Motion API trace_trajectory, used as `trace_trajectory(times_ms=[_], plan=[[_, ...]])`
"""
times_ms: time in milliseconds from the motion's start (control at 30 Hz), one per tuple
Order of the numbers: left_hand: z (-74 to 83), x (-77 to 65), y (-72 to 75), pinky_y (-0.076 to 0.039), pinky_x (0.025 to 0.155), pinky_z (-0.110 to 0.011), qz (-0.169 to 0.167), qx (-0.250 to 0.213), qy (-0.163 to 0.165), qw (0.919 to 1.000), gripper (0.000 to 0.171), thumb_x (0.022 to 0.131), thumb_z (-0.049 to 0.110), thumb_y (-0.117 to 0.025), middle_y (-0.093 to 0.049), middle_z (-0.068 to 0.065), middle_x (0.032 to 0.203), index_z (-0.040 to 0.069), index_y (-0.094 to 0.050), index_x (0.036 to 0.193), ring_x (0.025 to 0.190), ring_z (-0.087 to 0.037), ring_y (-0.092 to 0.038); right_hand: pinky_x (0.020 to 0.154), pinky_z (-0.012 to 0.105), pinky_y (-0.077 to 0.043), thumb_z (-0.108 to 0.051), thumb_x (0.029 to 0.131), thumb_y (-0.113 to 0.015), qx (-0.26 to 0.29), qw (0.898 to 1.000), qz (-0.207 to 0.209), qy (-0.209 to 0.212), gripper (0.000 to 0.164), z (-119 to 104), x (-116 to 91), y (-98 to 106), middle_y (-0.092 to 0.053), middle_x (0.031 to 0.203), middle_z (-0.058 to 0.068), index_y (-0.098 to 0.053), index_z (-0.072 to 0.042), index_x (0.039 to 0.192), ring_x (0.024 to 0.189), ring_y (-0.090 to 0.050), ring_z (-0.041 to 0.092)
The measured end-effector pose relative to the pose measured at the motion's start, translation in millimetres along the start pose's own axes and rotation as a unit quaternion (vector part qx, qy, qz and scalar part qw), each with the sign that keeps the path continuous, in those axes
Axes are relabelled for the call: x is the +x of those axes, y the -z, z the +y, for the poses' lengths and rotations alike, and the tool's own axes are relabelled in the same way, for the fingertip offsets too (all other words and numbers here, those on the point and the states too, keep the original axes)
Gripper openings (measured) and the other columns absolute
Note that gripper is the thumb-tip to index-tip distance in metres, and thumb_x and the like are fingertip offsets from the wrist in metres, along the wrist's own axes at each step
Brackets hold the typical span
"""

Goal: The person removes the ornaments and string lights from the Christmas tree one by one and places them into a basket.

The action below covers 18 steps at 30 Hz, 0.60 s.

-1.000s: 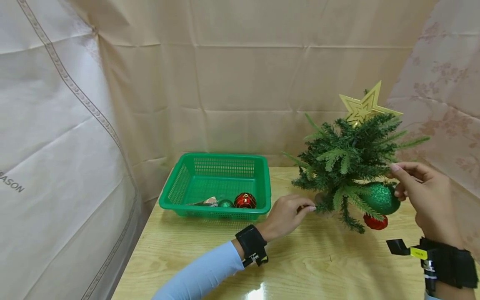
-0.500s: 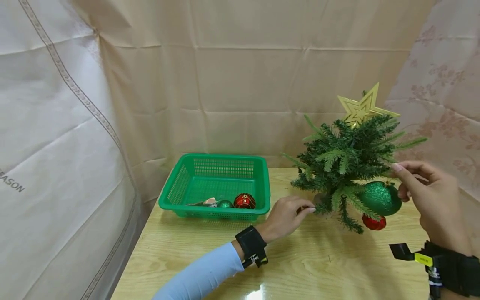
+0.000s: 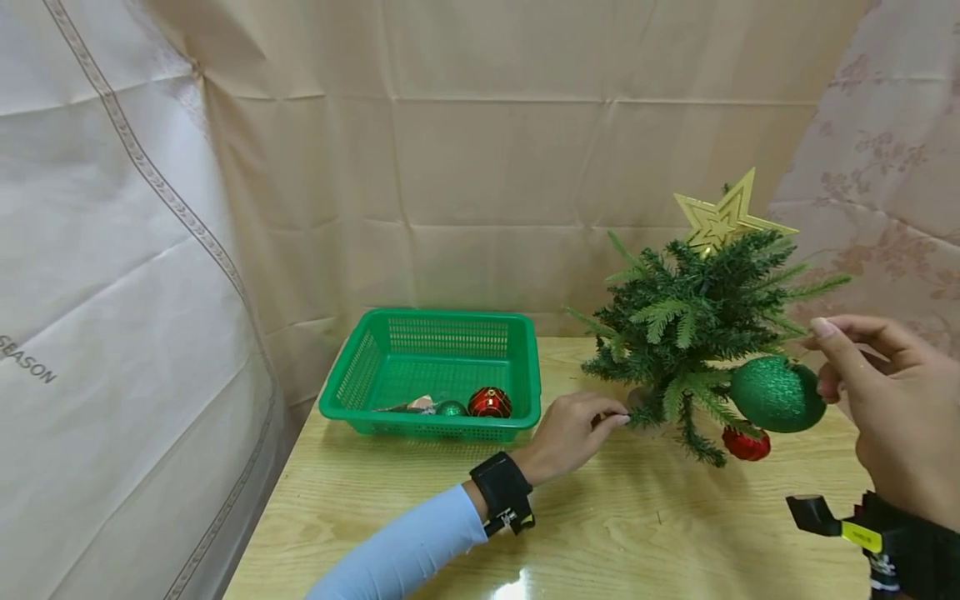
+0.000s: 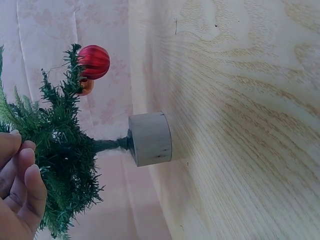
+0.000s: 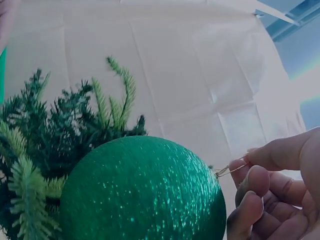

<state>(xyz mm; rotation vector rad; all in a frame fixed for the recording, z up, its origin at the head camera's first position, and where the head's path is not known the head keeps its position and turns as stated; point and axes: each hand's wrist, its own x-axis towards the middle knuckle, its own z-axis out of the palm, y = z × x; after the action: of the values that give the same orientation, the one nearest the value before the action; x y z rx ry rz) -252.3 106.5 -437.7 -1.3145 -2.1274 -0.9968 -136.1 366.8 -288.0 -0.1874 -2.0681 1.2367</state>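
Note:
On the right of the table stands a small artificial Christmas tree (image 3: 690, 317) with a gold star (image 3: 723, 218) at its top and a grey base (image 4: 151, 139). My right hand (image 3: 892, 392) pinches the thin gold loop (image 5: 230, 171) of a glittery green bauble (image 3: 778, 394), which hangs at the tree's right side. Below it a red ribbed bauble (image 4: 94, 62) hangs from a branch, with a small orange-gold ball (image 4: 86, 87) beside it in the left wrist view. My left hand (image 3: 576, 429) pinches a low branch tip on the tree's left side.
A green plastic basket (image 3: 450, 318) stands left of the tree, holding a red bauble (image 3: 490, 402), a smaller green bauble (image 3: 452, 408) and other small pieces. Beige cloth (image 3: 495, 167) hangs behind the wooden table (image 3: 600, 533).
My right hand has moved to the right, away from the branches, and the green bauble has come along with it. My left hand keeps its place at the low branch.

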Motion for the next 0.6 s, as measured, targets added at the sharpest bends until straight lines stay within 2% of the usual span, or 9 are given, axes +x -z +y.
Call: trace_trajectory(times_ms=[167, 300, 400, 600], plan=[[0.8, 1.3, 0.4, -0.039, 0.065, -0.008, 0.001, 0.000, 0.008, 1.0000, 0.015, 0.103, 0.020, -0.067, -0.074, 0.004, 0.099, 0.012, -0.078, 0.110, 0.073, 0.006, -0.051, 0.057, 0.027, -0.034, -0.022, 0.108, -0.056, -0.014, 0.999, -0.042, 0.029, 0.027, -4.2, -7.6, 1.0, -0.060, 0.102, -0.007, -0.063, -0.007, 0.129, 0.065, -0.044, 0.015], [-0.6, 2.2, 3.5, -0.039, 0.065, -0.009, 0.003, -0.007, 0.003, 1.0000, 0.018, 0.103, 0.019, -0.067, -0.074, 0.002, 0.099, 0.010, -0.077, 0.113, 0.072, 0.004, -0.052, 0.057, 0.027, -0.033, -0.026, 0.108, -0.055, -0.017, 0.997, -0.077, 0.027, 0.030, -6.8, -12.1, -1.4, -0.057, 0.103, -0.002, -0.062, -0.007, 0.130, 0.066, -0.044, 0.016], [-1.8, 2.9, 6.7, -0.039, 0.065, -0.009, 0.004, -0.013, -0.001, 0.9999, 0.020, 0.104, 0.020, -0.066, -0.073, 0.001, 0.099, 0.008, -0.077, 0.115, 0.072, 0.003, -0.053, 0.056, 0.027, -0.035, -0.024, 0.107, -0.057, -0.009, 0.996, -0.083, 0.028, 0.027, -9.0, -14.2, -7.0, -0.058, 0.104, -0.003, -0.063, -0.006, 0.127, 0.064, -0.046, 0.016], [-2.9, 5.5, 12.1, -0.040, 0.068, -0.009, 0.007, -0.012, 0.001, 0.9999, 0.020, 0.106, 0.020, -0.062, -0.073, 0.001, 0.103, 0.010, -0.077, 0.115, 0.076, 0.002, -0.054, 0.056, 0.030, -0.036, -0.013, 0.105, -0.061, 0.016, 0.993, -0.093, 0.068, 0.024, -11.7, -19.5, -19.7, -0.062, 0.103, -0.002, -0.065, 0.001, 0.124, 0.060, -0.046, 0.017]])
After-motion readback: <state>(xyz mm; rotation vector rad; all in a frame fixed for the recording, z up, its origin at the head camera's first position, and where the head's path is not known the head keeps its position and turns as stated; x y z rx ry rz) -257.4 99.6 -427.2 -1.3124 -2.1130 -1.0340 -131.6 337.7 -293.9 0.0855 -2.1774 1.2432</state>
